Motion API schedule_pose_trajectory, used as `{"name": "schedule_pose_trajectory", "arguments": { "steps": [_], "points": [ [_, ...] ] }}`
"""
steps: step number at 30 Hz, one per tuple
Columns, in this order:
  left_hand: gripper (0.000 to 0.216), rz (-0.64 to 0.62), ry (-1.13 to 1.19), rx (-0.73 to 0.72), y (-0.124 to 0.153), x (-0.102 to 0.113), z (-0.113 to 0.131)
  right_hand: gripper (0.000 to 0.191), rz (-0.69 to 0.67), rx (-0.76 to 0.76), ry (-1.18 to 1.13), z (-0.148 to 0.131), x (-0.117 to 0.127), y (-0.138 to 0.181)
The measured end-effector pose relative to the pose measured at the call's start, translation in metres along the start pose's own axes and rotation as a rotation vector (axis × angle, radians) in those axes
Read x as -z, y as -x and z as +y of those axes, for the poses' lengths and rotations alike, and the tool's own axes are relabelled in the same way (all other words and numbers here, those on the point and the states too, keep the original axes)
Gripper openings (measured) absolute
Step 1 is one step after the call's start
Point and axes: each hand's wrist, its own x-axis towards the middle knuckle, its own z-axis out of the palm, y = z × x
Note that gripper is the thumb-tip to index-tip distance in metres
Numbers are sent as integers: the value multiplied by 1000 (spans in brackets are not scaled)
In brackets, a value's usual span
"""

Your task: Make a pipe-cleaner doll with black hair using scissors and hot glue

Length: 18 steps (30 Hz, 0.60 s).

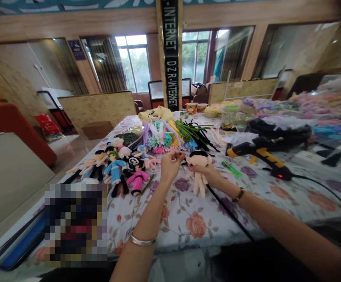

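A pale pipe-cleaner doll (200, 182) with a black top on its head is upright above the table. My right hand (210, 175) is closed around its side, thumb across the body. My left hand (172, 163) is just left of the doll's head, fingertips pinched together; what they hold, if anything, is too small to make out. From below the doll a long black strip (229, 211) runs to the table's front edge. Left of my hands lie several finished-looking dolls, among them one in a blue robe (116, 170) and one in pink (138, 178).
A black and yellow glue gun (262, 154), its red light lit, rests on the right with its cord trailing. Bundles of coloured pipe cleaners (164, 137) lie behind the dolls. A green clear stick-like item (231, 169) is beside my right hand. The tablecloth (176, 219) is floral.
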Motion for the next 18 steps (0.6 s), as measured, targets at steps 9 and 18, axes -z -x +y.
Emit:
{"name": "schedule_pose_trajectory", "arguments": {
  "steps": [9, 18],
  "points": [
    [41, -110, 182, 37, 5, -2, 14, 20, 93, 294, 385, -10, 8, -6],
    [53, -289, 193, -18, 14, -5, 23, 12, 163, 618, 781, -22, 14, -6]
  ]
}}
